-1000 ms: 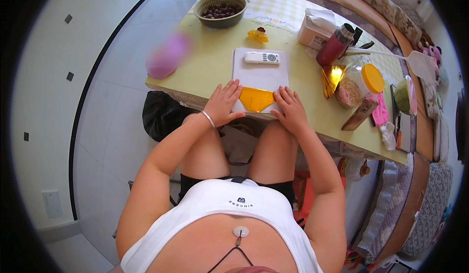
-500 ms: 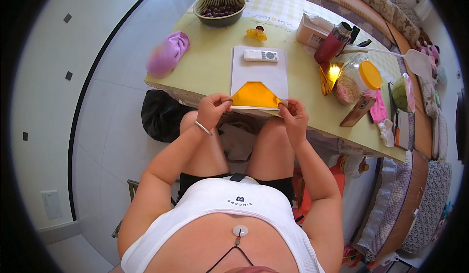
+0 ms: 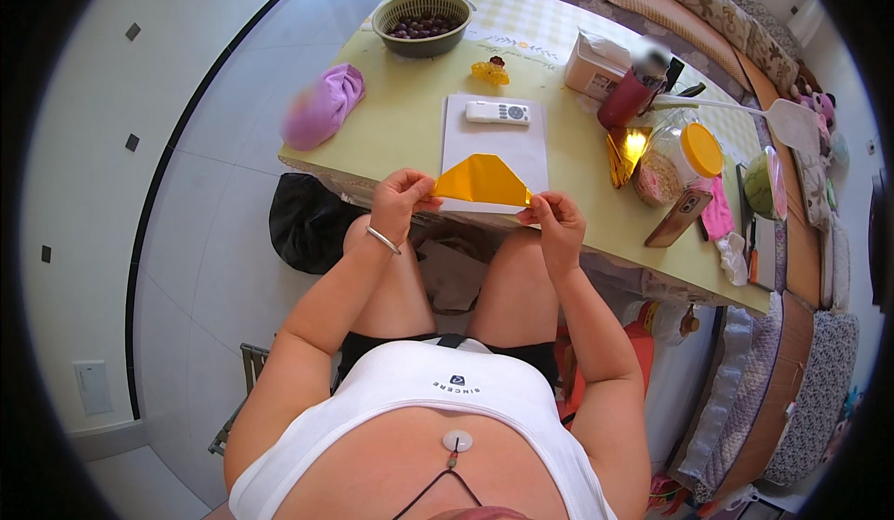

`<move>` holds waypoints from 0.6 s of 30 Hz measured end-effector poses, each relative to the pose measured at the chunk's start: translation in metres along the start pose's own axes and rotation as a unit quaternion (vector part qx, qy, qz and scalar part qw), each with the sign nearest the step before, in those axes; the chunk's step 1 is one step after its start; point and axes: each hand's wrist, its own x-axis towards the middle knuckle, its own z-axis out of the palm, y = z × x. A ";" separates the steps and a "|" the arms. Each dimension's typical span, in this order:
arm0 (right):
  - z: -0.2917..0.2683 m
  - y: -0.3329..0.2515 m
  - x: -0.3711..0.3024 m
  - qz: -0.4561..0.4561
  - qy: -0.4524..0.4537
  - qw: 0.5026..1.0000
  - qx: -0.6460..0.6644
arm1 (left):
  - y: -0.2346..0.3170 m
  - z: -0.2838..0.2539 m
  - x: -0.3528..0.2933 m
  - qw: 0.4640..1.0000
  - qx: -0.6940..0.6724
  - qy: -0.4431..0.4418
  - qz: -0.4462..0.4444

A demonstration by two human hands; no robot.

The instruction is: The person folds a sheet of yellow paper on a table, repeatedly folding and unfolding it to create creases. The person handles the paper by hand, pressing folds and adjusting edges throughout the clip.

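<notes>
Now holding a folded gold sheet [image 3: 482, 180] by its two lower corners, narrowly pinched between thumb and fingers of the left hand [image 3: 407, 199] at one end and of the right hand [image 3: 559, 224] at the other. Placed over the near part of a white paper [image 3: 498, 143], by the front edge of a yellow-green table [image 3: 400, 129]. From above, hard to tell whether touching that paper or slightly lifted. At the paper's far end, a white remote [image 3: 498, 112]; beyond that, a small yellow ornament [image 3: 491, 71] and a basket [image 3: 424, 47] of dark round fruit. Off to the right, a phone [image 3: 678, 220] and a yellow-lidded jar [image 3: 700, 149].
</notes>
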 end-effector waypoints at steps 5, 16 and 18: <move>0.005 -0.014 0.005 0.062 0.008 0.998 0.010 | 0.002 -0.010 0.003 0.997 0.051 -0.039 0.038; -0.016 -0.005 0.017 0.229 -0.080 0.968 -0.064 | 0.015 -0.011 0.006 0.981 0.175 -0.062 0.049; -0.014 -0.009 0.017 0.221 -0.076 0.969 -0.082 | 0.013 -0.012 0.009 0.978 0.197 -0.063 0.029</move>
